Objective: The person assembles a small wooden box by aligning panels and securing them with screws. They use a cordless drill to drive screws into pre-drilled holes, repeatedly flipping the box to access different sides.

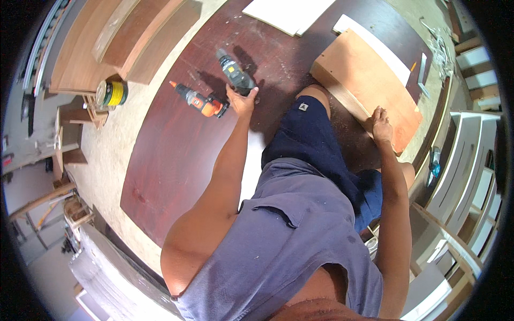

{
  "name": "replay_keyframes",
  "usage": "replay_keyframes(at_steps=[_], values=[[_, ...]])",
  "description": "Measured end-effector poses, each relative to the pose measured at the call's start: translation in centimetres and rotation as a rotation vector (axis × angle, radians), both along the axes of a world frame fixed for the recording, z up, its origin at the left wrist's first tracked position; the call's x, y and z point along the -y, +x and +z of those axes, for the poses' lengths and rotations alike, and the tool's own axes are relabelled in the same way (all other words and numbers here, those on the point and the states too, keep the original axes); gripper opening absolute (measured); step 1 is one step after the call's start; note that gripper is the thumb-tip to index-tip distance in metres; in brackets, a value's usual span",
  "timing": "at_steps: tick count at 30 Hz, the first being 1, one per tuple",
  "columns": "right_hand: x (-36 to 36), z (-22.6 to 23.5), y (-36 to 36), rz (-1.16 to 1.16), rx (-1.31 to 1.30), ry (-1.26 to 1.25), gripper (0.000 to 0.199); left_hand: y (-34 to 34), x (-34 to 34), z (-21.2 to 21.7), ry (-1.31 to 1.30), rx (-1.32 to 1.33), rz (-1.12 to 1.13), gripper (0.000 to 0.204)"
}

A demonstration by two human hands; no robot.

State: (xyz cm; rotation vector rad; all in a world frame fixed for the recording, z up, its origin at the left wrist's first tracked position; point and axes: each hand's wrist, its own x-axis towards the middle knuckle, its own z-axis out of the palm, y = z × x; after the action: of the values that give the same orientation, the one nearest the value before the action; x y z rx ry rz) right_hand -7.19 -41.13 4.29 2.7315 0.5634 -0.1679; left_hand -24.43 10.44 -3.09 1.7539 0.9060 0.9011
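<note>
My left hand [243, 100] is closed round the rear end of a dark grey cordless drill [234, 70], whose chuck points away from me over the reddish-brown tabletop. Just left of it, an orange and black cordless drill [199, 101] lies on its side, an orange tip at its nose. A box-like piece of light brown wood [369, 80] rests to the right, close to my knee. Over its near edge, my right hand [382, 128] bends its fingers and grips the wood. Its underside is hidden.
White boards [289, 15] lie at the table's far side, and another white strip [375, 45] sits behind the wooden piece. On the floor at left are wooden panels [144, 35] and a yellow spool [111, 93]. A teal tool [434, 162] and white frames [468, 160] stand at right.
</note>
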Motion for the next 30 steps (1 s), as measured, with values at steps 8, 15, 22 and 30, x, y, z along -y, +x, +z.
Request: replay_keyframes(at_steps=[8,15,22,30], values=[[-1.2,0.9,-1.6,-0.141,-0.04,-0.03,0.063,5.2,0.1,2.7,-0.02,0.003,0.175,0.082],[-1.0,0.7,-2.1,-0.17,0.024,0.071,0.06,4.8,0.9,-2.5,0.025,-0.276,0.394,0.088],[-1.3,1.3,-2.0,-0.193,-0.022,0.168,0.055,-2.6,3.1,-7.6,-0.022,-0.394,0.372,0.063],[-0.5,1.5,-2.0,0.013,0.243,0.193,0.044,-8.5,-7.0,0.9,0.628,-0.096,0.224,0.091]])
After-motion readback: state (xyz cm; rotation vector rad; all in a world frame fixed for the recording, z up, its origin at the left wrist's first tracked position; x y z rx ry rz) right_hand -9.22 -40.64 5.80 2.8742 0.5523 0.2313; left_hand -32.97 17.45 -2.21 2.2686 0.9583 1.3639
